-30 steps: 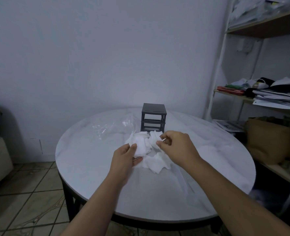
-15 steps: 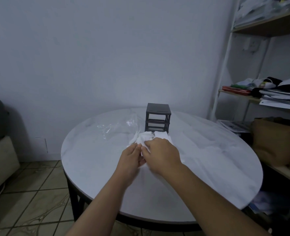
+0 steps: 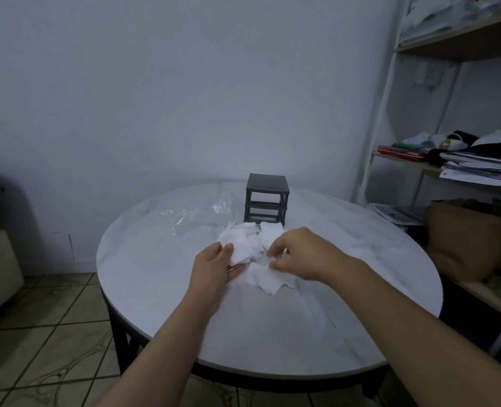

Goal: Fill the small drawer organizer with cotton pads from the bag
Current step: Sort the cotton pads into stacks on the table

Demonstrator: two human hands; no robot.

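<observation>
Presently, sorting is judged to be the step in hand: of the cotton pads (image 3: 268,279) heaped on the table (image 3: 155,289) just before the drawer organizer (image 3: 267,201), one wad is gripped between thumb and fingers of the left hand (image 3: 214,268), while the right hand (image 3: 299,254), fingers curled, appears to pinch another. One three-tiered organizer and one clear bag (image 3: 193,214) are counted; the pads cannot be counted. Next, a squared stack must be fed into a tier.

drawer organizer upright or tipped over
Upright: the drawer organizer stands on the table with its flat top facing up, just behind the cotton pads.
</observation>
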